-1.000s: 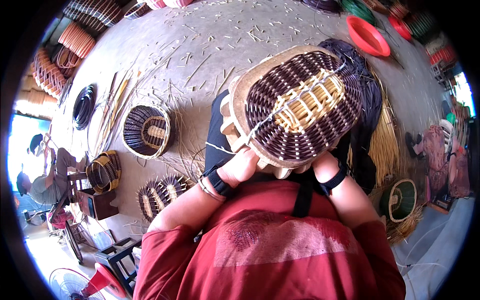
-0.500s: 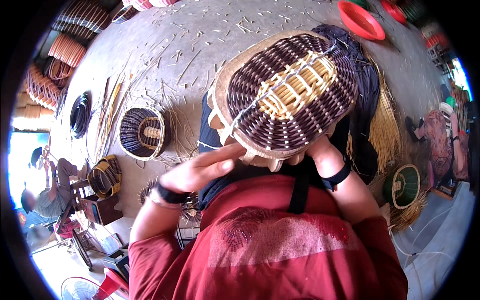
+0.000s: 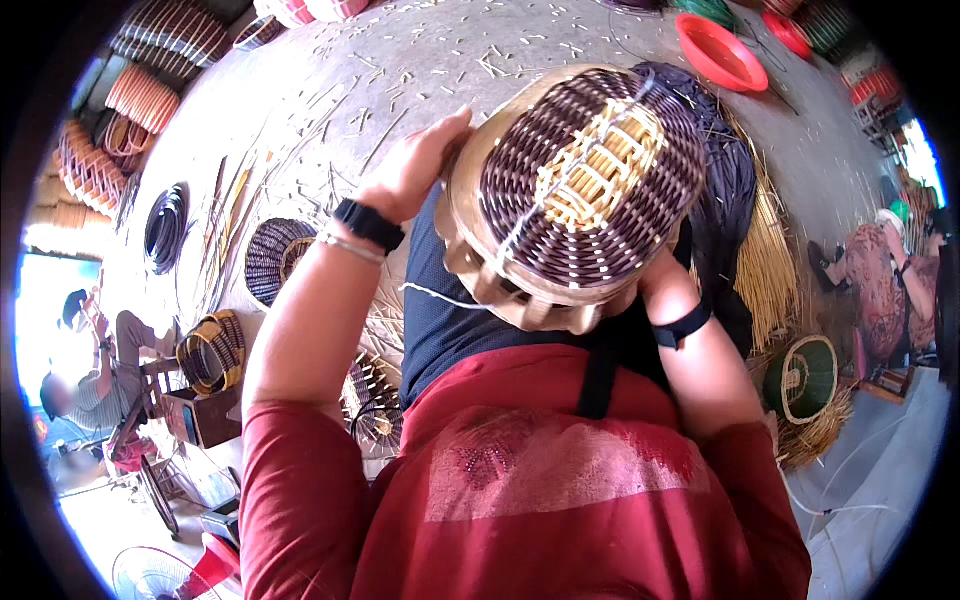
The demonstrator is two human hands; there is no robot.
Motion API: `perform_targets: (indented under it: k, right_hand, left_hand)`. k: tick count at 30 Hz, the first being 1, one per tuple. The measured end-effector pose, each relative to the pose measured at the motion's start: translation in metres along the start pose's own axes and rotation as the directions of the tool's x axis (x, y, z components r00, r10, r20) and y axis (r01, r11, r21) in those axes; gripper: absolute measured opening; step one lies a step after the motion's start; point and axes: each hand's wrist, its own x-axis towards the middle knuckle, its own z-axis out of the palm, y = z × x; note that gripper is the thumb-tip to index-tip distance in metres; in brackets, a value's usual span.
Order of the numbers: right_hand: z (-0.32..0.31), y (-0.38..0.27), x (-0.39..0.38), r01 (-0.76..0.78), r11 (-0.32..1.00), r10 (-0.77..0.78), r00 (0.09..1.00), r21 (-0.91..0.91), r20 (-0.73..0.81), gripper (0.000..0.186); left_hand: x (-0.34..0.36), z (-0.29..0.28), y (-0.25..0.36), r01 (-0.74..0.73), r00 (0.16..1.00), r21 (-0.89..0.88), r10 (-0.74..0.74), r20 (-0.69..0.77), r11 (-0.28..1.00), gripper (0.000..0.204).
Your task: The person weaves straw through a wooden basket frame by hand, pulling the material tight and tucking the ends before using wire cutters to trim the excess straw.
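Observation:
A woven oval basket base (image 3: 510,225), dark brown with white flecks and a cream slatted middle, lies tilted over my lap on a tan wooden mould (image 3: 470,240) with scalloped edges. A twisted cord (image 3: 517,228) runs lengthwise across the weave. My left hand (image 3: 425,160) is flat along the mould's far left side, fingers stretched out and partly turned from view. Under the near right edge, my right hand (image 3: 665,280) supports the mould, its fingers hidden beneath. A loose white string (image 3: 440,296) trails over my left thigh.
Dark basket (image 3: 275,260), coiled dark strands (image 3: 165,228) and cane scraps lie on the floor at left. Straw bundles (image 3: 768,265) and a green basket (image 3: 808,378) are at right. A red basin (image 3: 720,52) sits far off. Another person (image 3: 115,365) sits at left.
My left hand has swung up and away from the near left edge to the mould's far left side. The mould has turned and shifted slightly; my right hand stays beneath it.

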Motion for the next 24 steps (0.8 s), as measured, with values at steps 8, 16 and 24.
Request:
perform_targets:
  k: [8, 16, 24]
  right_hand:
    - [-0.015, -0.027, 0.011, 0.039, 0.998, -0.044, 0.995, 0.051, 0.092, 0.041]
    - [-0.011, -0.026, -0.034, 0.142, 0.971, -0.174, 0.972, 0.194, 0.157, 0.045]
    - [0.003, -0.045, -0.064, 0.186, 0.971, -0.197, 0.979, -0.147, -0.061, 0.044]
  left_hand:
    - [0.010, -0.034, -0.002, 0.196, 0.884, -0.037, -0.161, 0.439, 0.980, 0.040]
    - [0.051, -0.004, -0.016, 0.261, 0.727, 0.148, -0.295, 0.620, 0.954, 0.049]
    - [0.046, 0.008, -0.027, 0.277, 0.762, 0.083, -0.272, 0.587, 0.957, 0.047]
